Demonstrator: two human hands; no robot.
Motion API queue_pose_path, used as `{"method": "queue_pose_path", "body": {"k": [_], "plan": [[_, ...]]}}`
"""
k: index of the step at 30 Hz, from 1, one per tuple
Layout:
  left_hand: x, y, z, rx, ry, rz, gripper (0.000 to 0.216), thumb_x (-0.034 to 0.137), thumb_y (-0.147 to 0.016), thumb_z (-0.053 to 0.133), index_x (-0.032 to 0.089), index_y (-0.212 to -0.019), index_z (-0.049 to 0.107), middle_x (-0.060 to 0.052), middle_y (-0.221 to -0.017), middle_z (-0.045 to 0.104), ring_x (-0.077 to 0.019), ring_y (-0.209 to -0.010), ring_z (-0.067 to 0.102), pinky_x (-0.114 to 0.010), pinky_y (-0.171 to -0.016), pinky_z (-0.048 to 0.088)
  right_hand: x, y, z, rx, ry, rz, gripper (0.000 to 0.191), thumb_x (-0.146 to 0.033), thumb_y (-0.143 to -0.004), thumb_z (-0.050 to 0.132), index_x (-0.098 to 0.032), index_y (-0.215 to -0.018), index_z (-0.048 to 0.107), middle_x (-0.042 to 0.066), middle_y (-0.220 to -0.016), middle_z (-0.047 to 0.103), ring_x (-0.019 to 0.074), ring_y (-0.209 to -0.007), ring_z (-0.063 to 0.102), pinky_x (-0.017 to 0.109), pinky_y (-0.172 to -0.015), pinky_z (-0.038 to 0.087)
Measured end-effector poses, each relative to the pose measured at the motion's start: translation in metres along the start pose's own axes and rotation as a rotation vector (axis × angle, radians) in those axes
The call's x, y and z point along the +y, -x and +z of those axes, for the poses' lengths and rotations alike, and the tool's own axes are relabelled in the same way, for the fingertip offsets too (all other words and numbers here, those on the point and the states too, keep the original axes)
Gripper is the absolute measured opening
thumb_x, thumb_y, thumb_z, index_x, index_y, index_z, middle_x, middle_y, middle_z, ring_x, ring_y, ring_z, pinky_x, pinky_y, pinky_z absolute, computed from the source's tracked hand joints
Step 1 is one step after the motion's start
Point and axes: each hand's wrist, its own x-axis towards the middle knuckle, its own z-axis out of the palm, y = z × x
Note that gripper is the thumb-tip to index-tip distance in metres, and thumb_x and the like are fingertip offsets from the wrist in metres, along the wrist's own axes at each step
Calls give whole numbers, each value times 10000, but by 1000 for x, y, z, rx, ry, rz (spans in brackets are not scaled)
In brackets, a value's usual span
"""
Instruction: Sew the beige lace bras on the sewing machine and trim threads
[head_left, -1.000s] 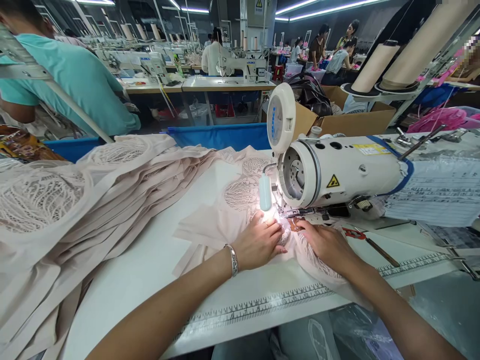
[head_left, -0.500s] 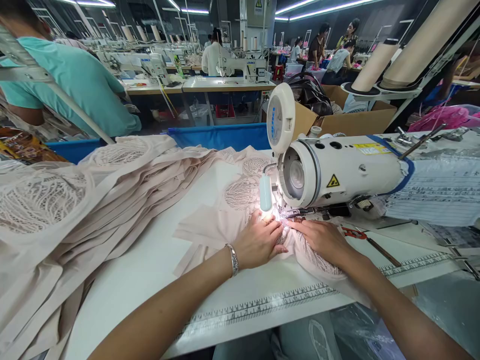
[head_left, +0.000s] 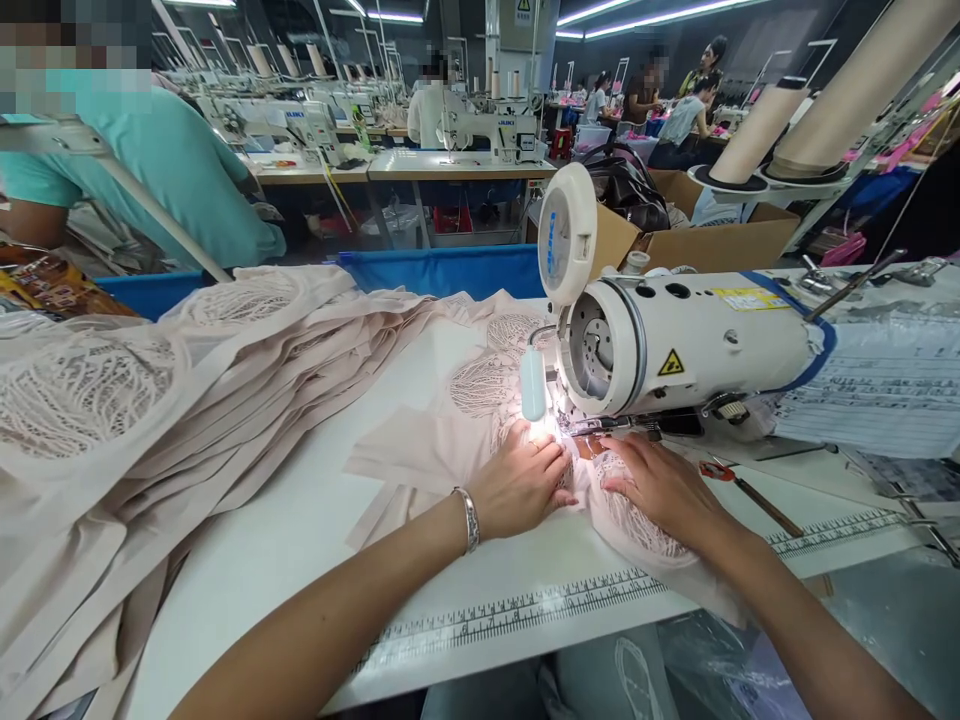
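Pale pink lace piece under machine head, 2 hands on cloth

Lace piece (head_left: 484,385) lies on the white bench (head_left: 262,570), spread left of and beneath the front end of the sewing machine (head_left: 697,335). Left hand (head_left: 521,485) palm down on it, fingers near the lit lamp (head_left: 533,385). Right hand (head_left: 664,490) rests on its lacy right part, thumb and index finger apart. Cannot tell whether either hand pinches cloth.

Markings: blue lettering on the raised round cover (head_left: 568,235), seen at a slant, not read with certainty. Yellow label (head_left: 748,299): print too small. Black-and-yellow warning triangle (head_left: 671,362) on machine side. Far machine (head_left: 480,130) reads "JUKI". Handwritten sheet (head_left: 885,390) at right: illegible. Ruler strip (head_left: 525,612) with printed numerals along front edge.

Also: stacked lace pieces (head_left: 262,400) at left; red-and-brown tool (head_left: 769,507) just beyond right hand; 2 thread cones (head_left: 757,135) upper right.
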Motion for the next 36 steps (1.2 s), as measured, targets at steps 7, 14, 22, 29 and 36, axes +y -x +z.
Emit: {"method": "queue_pose_path", "body": {"k": [7, 14, 22, 29, 36], "plan": [[0, 1, -2, 44, -47, -10, 380, 448, -1048, 429, 137, -1099, 642, -118, -1132, 684, -283, -1116, 584, -515, -1097, 273, -3, -2, -5, 37, -71, -160, 444, -93, -1005, 376, -279, -1221, 715, 1, -712, 614, 142, -672, 600, 255, -637, 426], [-3, 1, 0, 22, -28, -45, 464, 511, -1050, 381, 132, -1180, 614, -142, -1259, 660, -317, -1242, 535, -565, -1114, 252, -3, -12, -3, -20, -25, -118, 463, -84, -951, 420, -303, -1216, 731, 9, -721, 615, 153, -694, 577, 257, -606, 371], [-7, 0, 2, 37, -30, -103, 520, 550, -1043, 355, 131, -1219, 609, -148, -1333, 630, -323, -1258, 540, -637, -1178, 178, 0, -22, 0, -77, -18, -67, 509, -76, -930, 416, -312, -1289, 689, 18, -825, 682, 172, -747, 633, 272, -595, 380], [-6, -1, 8, 47, -31, -138, 504, 538, -1033, 402, 130, -1275, 575, -148, -1370, 606, -336, -1251, 528, -686, -1171, 171, -3, -27, 5, -6, -31, -10, 391, -167, -982, 389, -261, -1206, 695, 31, -1013, 757, 201, -839, 679, 307, -610, 451], [-31, -11, -10, 311, 383, -638, 120, 254, -948, 516, 176, -936, 606, -141, -1134, 591, -312, -1090, 524, -569, -1012, 413, 26, 28, -19, 364, -28, 164, 214, -326, -1026, 444, -221, -1064, 627, 153, -1000, 699, 304, -977, 653, 449, -846, 522]]}}
